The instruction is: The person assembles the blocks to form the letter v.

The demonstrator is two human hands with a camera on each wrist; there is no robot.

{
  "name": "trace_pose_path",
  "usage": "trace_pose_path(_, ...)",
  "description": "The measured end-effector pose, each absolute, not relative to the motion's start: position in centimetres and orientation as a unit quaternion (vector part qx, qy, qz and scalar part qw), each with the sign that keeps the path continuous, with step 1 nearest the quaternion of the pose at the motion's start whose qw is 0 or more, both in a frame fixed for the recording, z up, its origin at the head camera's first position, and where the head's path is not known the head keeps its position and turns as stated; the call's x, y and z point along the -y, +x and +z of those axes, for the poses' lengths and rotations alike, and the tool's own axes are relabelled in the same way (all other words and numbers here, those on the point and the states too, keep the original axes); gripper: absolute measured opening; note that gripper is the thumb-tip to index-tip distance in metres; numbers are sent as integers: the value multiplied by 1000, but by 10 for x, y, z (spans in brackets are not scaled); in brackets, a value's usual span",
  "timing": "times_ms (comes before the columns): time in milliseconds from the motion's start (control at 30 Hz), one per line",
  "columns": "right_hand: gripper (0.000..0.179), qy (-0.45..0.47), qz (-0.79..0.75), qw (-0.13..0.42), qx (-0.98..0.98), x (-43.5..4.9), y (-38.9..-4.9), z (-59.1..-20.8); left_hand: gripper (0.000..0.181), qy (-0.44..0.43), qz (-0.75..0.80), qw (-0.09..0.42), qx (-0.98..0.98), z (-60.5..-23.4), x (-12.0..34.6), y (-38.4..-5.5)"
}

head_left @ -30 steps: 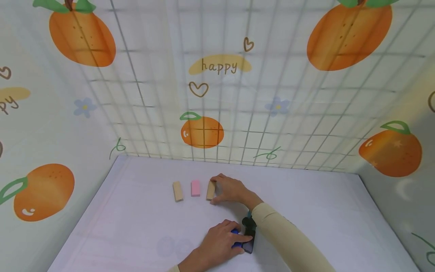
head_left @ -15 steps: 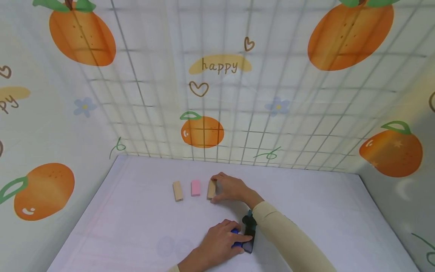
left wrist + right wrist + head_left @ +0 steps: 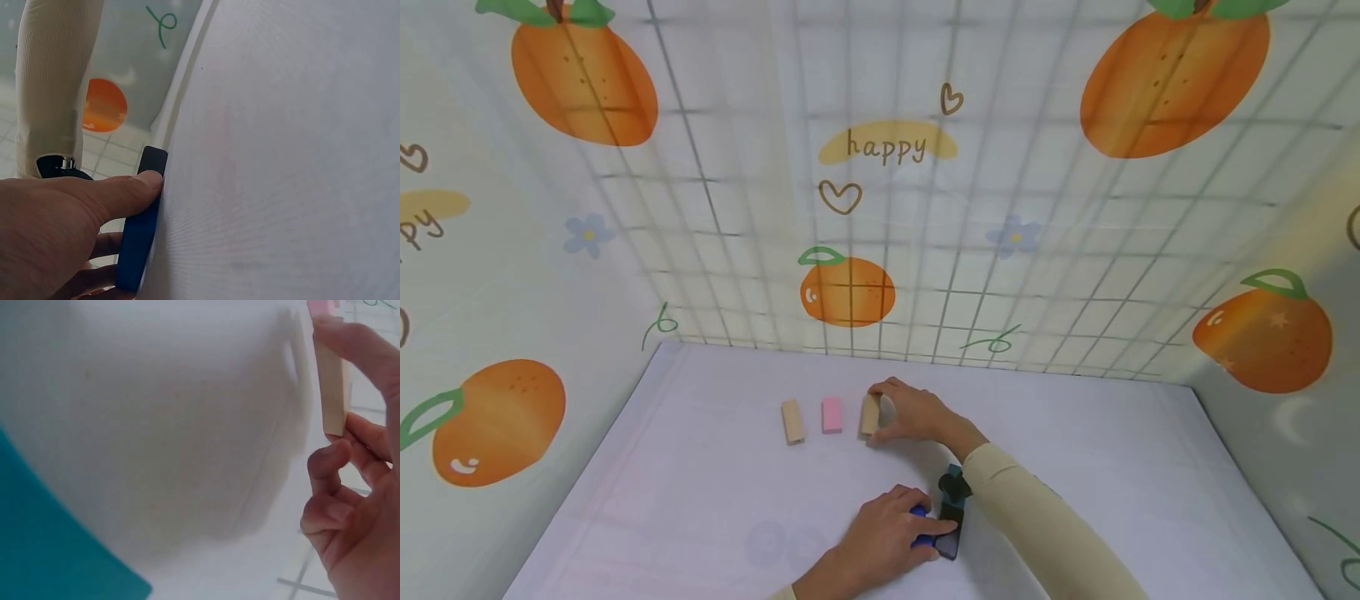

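My right hand (image 3: 917, 414) pinches a plain wooden block (image 3: 870, 414) at its two ends, thumb at the near end. In the right wrist view the same wooden block (image 3: 331, 384) stands between thumb and finger, with the other fingers curled below. To its left on the table lie a pink block (image 3: 831, 415) and another wooden block (image 3: 792, 422). Nearer the front, my left hand (image 3: 883, 529) grips a blue bar with a dark end; the left wrist view shows the blue bar (image 3: 137, 244) along the table, thumb on it. Its exact kind is unclear.
A white cloth (image 3: 700, 483) covers the table, with patterned curtains (image 3: 880, 217) rising behind and at both sides. The right sleeve (image 3: 1037, 517) reaches across the right of the bar. A teal surface (image 3: 56, 544) fills the lower left of the right wrist view.
My right hand has shifted slightly to the right with the wooden block, widening its gap from the pink block. The left hand stays in place on the blue bar.
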State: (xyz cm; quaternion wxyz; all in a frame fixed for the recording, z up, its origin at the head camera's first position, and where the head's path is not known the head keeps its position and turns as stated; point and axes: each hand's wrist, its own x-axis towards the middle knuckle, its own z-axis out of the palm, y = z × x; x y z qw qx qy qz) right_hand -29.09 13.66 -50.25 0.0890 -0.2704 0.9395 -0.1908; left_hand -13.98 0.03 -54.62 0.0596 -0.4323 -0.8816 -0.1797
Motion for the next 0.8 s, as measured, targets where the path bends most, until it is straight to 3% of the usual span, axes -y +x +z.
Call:
trace_pose_path(300,77,-265,-193,85,-941,-143,-291,-500,41,-431,-178,74,882,-547,-1,-139)
trace_pose_path(800,75,-250,-202,88,-943,-155,-288,-499,41,-414,-182,40,891,-548,-3,-139)
